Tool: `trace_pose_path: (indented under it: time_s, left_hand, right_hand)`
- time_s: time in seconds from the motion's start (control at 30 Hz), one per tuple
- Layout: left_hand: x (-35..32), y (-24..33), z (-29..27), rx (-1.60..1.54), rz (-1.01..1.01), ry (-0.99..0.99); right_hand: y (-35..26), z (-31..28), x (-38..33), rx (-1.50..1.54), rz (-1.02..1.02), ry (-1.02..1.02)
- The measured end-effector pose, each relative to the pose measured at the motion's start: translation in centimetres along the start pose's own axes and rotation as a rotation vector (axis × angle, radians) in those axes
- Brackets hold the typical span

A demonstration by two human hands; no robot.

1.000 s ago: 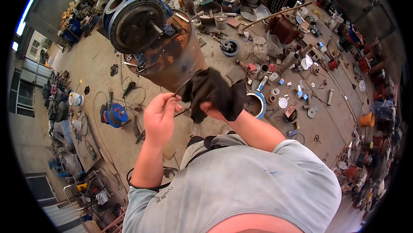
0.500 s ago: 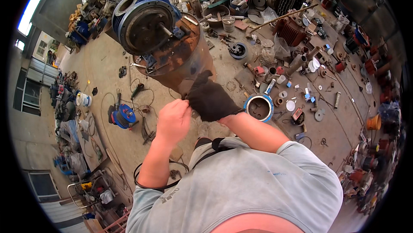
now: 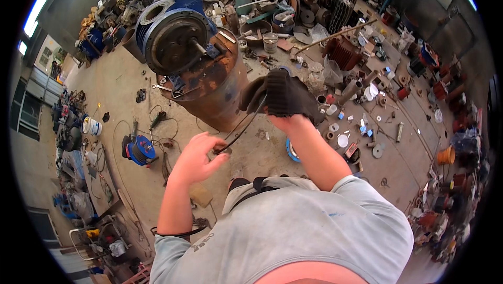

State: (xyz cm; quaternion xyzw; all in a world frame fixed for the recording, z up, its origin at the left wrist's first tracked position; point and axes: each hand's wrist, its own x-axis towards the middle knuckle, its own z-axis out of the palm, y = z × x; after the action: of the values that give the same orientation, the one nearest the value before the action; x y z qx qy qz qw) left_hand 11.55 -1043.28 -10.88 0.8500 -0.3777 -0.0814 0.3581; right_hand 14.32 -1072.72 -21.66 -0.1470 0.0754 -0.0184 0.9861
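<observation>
While left hand [image 3: 198,157], half-open, meets black cable [image 3: 246,129] | right hand [image 3: 283,118] extended within dark fabric [image 3: 280,91], grip unclear

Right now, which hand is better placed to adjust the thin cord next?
Probably the left hand: its bare fingers are right at the cord, with nothing covering them. The right hand is mostly hidden by dark cloth, so its grip cannot be judged.
</observation>
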Motion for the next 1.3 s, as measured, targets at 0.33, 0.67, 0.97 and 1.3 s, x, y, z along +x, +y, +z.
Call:
trace_pose_path:
  time_s: [0.33,0.67,0.97,1.3]
  left_hand:
    - [6.0,0.7,4.2,-0.615,-0.208,0.148]
    - [2.1,2.4,-0.1,-0.059,0.064,0.010]
    - [0.2,-1.0,-0.6,-0.152,0.099,0.002]
    - [6.4,1.9,3.6,-0.565,-0.204,0.108]
  right_hand:
    - [0.4,4.3,-2.3,-1.160,-0.298,-0.357]
    - [-2.3,5.1,-3.0,-0.563,-0.168,-0.268]
    - [-3.4,3.2,-2.1,-0.074,0.119,0.048]
    - [2.5,5.2,-3.6,-0.876,-0.116,-0.217]
